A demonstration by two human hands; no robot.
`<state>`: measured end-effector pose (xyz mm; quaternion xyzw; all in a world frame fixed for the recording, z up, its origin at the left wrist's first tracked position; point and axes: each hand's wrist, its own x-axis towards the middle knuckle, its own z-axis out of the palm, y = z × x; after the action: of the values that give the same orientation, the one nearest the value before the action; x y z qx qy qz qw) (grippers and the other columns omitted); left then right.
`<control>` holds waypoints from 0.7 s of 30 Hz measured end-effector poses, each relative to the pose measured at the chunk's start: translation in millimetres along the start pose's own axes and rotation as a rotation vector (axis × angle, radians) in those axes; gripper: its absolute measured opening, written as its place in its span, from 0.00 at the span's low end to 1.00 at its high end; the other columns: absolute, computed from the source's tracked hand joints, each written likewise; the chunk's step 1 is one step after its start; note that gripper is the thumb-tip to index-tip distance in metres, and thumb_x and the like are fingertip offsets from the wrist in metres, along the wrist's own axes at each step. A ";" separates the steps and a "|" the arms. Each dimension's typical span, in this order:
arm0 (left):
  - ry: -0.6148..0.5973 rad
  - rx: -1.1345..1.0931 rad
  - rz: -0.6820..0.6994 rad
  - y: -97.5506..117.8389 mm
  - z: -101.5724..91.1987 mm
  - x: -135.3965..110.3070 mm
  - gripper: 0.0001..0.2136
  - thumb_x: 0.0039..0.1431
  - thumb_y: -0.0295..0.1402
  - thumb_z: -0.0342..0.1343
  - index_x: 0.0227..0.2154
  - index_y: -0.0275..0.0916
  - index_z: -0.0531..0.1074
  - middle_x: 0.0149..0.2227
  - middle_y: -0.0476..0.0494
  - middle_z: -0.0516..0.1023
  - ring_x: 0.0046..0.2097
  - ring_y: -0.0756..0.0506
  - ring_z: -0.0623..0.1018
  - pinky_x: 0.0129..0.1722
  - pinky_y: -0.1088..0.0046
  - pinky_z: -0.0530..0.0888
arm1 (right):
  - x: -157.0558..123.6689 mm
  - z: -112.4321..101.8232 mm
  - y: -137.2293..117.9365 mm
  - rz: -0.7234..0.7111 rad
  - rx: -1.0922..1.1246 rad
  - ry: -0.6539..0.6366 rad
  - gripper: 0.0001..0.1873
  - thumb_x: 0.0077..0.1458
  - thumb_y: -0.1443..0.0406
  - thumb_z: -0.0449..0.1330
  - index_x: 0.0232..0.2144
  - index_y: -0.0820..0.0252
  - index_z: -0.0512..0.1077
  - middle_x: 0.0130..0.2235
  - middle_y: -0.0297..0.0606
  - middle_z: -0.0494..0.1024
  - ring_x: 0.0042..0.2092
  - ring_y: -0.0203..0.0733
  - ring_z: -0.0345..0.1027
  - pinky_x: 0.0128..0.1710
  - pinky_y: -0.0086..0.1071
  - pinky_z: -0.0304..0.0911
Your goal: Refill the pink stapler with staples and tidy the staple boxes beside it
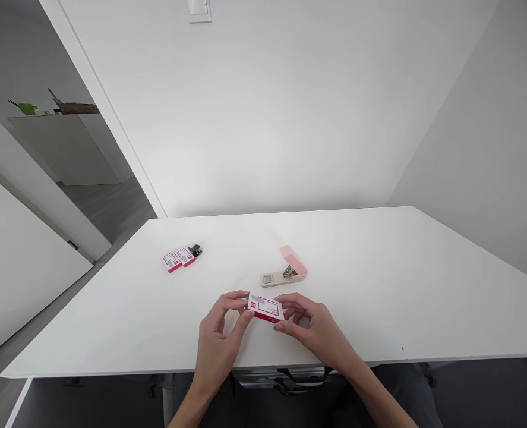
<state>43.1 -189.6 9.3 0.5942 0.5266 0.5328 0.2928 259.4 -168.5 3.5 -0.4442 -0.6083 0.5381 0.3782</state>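
Between my two hands is a small red and white staple box (265,307), tilted a little above the white table (356,285). The fingers of my left hand (223,327) pinch its left end. My right hand (310,327) grips the right end between thumb and fingers. Just beyond the box lies a stapler (283,276) with a beige base, its pink top swung up and the metal inside showing. Whether the box is open at an end is hard to make out.
Two more red and white boxes (178,259) lie side by side at the table's left, touching or close to a black staple remover (195,250). A white wall (267,119) rises behind the table. A doorway stands to the left, and drawer handles (303,375) show below the front edge.
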 end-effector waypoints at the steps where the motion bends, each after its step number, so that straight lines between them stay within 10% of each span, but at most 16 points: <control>1: 0.001 -0.003 -0.011 0.6 -0.3 0.3 0.10 0.64 0.44 0.61 0.38 0.43 0.77 0.49 0.39 0.81 0.55 0.39 0.79 0.53 0.60 0.79 | 0.0 -0.1 0.4 0.003 0.002 0.006 0.21 0.56 0.53 0.70 0.50 0.50 0.77 0.44 0.35 0.85 0.42 0.45 0.75 0.42 0.38 0.68; 21: 0.015 -0.218 -0.085 0.7 -2.6 3.3 0.14 0.66 0.42 0.61 0.50 0.45 0.70 0.59 0.40 0.74 0.55 0.40 0.80 0.52 0.63 0.79 | -1.5 -2.9 0.6 -0.047 -0.011 0.083 0.19 0.66 0.50 0.59 0.54 0.51 0.70 0.44 0.38 0.77 0.40 0.42 0.70 0.42 0.37 0.67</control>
<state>40.4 -187.2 11.7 0.5317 0.4925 0.5785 0.3742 262.6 -169.0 3.3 -0.4537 -0.6053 0.5071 0.4132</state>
